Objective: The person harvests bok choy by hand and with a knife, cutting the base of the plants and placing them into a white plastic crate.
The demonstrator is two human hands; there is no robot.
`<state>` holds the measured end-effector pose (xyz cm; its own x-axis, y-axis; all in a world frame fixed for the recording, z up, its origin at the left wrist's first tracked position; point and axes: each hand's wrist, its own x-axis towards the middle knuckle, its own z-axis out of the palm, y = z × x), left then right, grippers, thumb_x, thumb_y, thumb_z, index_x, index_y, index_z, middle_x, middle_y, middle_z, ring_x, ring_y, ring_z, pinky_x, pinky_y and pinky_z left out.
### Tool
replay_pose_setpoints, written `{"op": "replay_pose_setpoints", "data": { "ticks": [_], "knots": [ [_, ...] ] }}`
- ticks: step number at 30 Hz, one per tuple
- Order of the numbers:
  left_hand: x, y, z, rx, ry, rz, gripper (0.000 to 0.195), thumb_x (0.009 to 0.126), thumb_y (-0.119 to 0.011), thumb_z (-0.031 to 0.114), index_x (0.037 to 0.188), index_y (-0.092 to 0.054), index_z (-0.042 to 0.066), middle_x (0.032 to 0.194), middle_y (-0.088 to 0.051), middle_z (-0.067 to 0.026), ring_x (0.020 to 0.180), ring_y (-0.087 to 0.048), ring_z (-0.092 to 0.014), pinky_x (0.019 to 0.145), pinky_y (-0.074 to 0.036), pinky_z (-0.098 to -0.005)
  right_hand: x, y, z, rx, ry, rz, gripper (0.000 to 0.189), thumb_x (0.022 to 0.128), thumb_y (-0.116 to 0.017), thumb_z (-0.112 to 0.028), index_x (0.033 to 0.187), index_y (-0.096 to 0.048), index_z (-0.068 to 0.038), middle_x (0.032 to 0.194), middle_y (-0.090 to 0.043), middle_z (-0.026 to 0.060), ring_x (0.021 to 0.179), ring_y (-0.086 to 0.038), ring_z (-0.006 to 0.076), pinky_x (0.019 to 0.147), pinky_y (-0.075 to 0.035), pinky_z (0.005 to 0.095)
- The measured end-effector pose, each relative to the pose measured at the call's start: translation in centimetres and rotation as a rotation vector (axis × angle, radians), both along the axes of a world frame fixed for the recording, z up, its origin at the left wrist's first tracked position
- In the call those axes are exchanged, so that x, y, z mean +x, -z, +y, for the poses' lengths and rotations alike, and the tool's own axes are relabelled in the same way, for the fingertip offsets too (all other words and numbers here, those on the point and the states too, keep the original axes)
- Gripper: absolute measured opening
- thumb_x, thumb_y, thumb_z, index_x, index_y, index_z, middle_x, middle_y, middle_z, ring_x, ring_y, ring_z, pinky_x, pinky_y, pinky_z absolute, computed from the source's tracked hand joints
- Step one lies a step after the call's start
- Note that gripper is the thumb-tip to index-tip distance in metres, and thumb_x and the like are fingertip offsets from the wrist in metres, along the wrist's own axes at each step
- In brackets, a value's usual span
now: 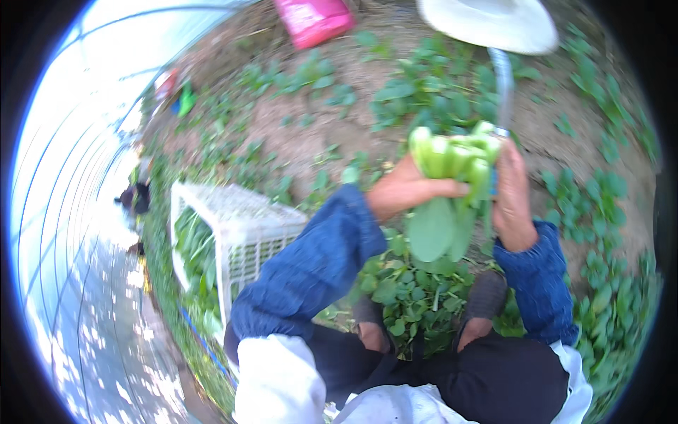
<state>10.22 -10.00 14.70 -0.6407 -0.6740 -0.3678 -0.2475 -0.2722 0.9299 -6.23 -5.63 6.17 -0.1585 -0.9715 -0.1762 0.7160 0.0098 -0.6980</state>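
My left hand grips a bunch of leafy greens, with its thumb across the pale green stalks. The cut stalk ends point up and away from me, and the broad leaves hang toward my lap. Against the right side of the bunch lies my right hand, holding a knife by its blue handle. Its long, slightly curved blade points away from me, blurred. Below the bunch, a heap of leafy greens sits between my shoes.
A white plastic crate lies on its side at my left with greens inside. At the far edge are a pink bag and a white, wide-brimmed hat. Leafy plants grow at right. A person is far left.
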Motion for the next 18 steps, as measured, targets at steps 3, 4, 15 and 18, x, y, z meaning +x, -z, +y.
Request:
{"op": "replay_pose_setpoints", "data": {
  "ticks": [3,4,15,18],
  "knots": [
    [-0.4,-2.1,0.1,-0.249,0.046,-0.073,0.075,0.072,-0.080,0.014,0.137,-0.043,0.003,0.122,-0.059,-0.0095,0.112,-0.056,-0.017,0.097,-0.046,-0.0331,0.7,-0.4,-0.5,-0.022,0.088,0.036,0.030,0.102,-0.049,-0.030,0.118,-0.055,-0.005,0.106,-0.064,0.0045,0.095,-0.063,0.0141,0.082,-0.053,0.0297],
    [-0.6,-2.4,1.0,-0.224,-0.044,0.003,0.074,0.071,-0.079,0.012,0.135,-0.043,0.003,0.120,-0.059,-0.0103,0.112,-0.056,-0.017,0.096,-0.046,-0.0338,0.2,-0.6,-0.8,-0.066,0.065,0.040,0.027,0.103,-0.047,-0.024,0.120,-0.053,-0.005,0.108,-0.062,0.0041,0.096,-0.063,0.0141,0.083,-0.053,0.0301],
    [10.0,-14.7,4.5,-0.513,-0.393,-0.077,0.046,0.072,-0.070,0.000,0.116,-0.057,0.000,0.102,-0.066,-0.0070,0.093,-0.064,-0.017,0.087,-0.052,-0.0306,8.4,-14.3,-2.9,-0.226,-0.194,0.354,0.030,0.102,-0.049,-0.034,0.115,-0.054,-0.007,0.103,-0.058,0.0014,0.094,-0.060,0.0108,0.066,-0.048,0.0232],
    [18.5,-17.7,5.1,-0.539,-0.655,-0.072,0.041,0.074,-0.071,-0.002,0.113,-0.061,0.000,0.105,-0.068,-0.0079,0.094,-0.066,-0.018,0.086,-0.053,-0.0321,8.8,-15.4,-3.9,-0.165,-0.255,0.463,0.027,0.101,-0.051,-0.036,0.105,-0.055,-0.009,0.097,-0.057,0.0019,0.091,-0.060,0.0107,0.048,-0.039,0.0193]
  ]
}}
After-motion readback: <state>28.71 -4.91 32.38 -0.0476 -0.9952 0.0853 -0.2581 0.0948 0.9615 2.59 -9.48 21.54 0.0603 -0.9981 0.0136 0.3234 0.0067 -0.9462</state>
